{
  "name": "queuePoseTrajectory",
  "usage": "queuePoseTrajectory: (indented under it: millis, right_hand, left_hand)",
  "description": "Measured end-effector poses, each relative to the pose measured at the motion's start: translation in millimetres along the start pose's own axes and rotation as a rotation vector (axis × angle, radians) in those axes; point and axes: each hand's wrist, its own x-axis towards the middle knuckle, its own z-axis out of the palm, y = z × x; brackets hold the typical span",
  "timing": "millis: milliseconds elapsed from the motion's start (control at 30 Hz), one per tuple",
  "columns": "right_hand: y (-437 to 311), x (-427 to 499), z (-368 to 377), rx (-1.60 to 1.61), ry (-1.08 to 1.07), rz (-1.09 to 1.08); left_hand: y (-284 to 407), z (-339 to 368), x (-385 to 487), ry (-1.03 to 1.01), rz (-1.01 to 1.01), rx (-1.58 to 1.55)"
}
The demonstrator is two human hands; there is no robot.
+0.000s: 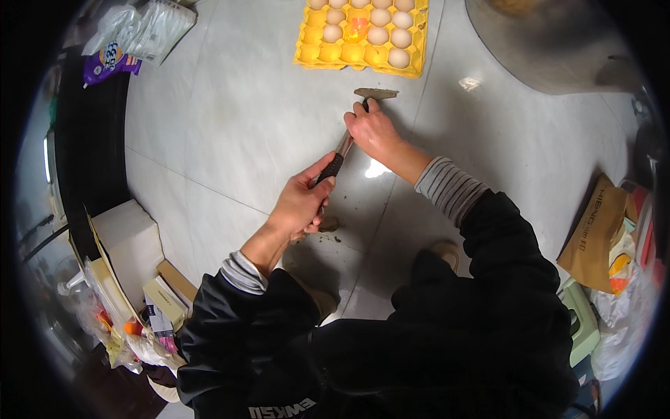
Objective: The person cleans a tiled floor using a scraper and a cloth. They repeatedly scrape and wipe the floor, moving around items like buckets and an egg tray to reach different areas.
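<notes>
A scraper [347, 140] with a wide flat blade, a metal shaft and a black ribbed grip slants up and to the right over the grey floor tiles. My left hand [302, 201] is closed around its black grip. Near the head of the tool, my right hand [370, 128] holds the upper shaft, with fingers close under the blade. The blade points toward a yellow egg tray [361, 65] on the floor, partly filled with eggs, with an orange item in one cell. Brown dirt crumbs [330, 225] lie on the tiles just beyond my left fingers.
A large metal vessel [555, 57] is at the upper right, near a whitish scrap [469, 84]. Plastic bags [157, 31] lie upper left. Cardboard boxes [131, 246] stand at the left; a brown paper bag [594, 235] and green container [583, 319] at the right. My feet are below.
</notes>
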Motion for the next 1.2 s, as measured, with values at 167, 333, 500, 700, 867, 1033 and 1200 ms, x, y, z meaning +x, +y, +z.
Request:
queuePoseTrajectory:
  millis: [167,333,500,700,867,1033,1200]
  right_hand:
    - [-44.4,-61.5,-31.7,-0.068,-0.404,-0.086]
    - [-5.9,-86.4,-37.7,-0.16,-0.111,0.071]
    - [50.5,-86.1,-46.6,-0.163,-0.058,0.213]
    - [32.9,-111.8,-54.6,-0.276,-0.079,0.181]
    - [170.3,-86.5,-25.5,-0.309,0.096,0.332]
    - [122.0,-132.7,-43.8,-0.366,-0.183,0.225]
    - [16.6,-134.8,-77.1,0.094,-0.364,0.257]
  left_hand:
    - [-51.5,-2.6,-50.2,-0.133,-0.072,0.16]
    - [-46.5,33.6,-18.8,-0.143,0.379,0.364]
    - [-2.3,64.9,8.5,-0.279,0.123,0.239]
    - [-26.1,78.8,11.7,-0.24,0.672,0.451]
    - [43.6,126.4,69.5,-0.285,0.229,0.292]
    - [9.7,119.0,25.9,-0.36,0.195,0.348]
    - [-43.1,64.3,-34.5,-0.388,0.01,0.196]
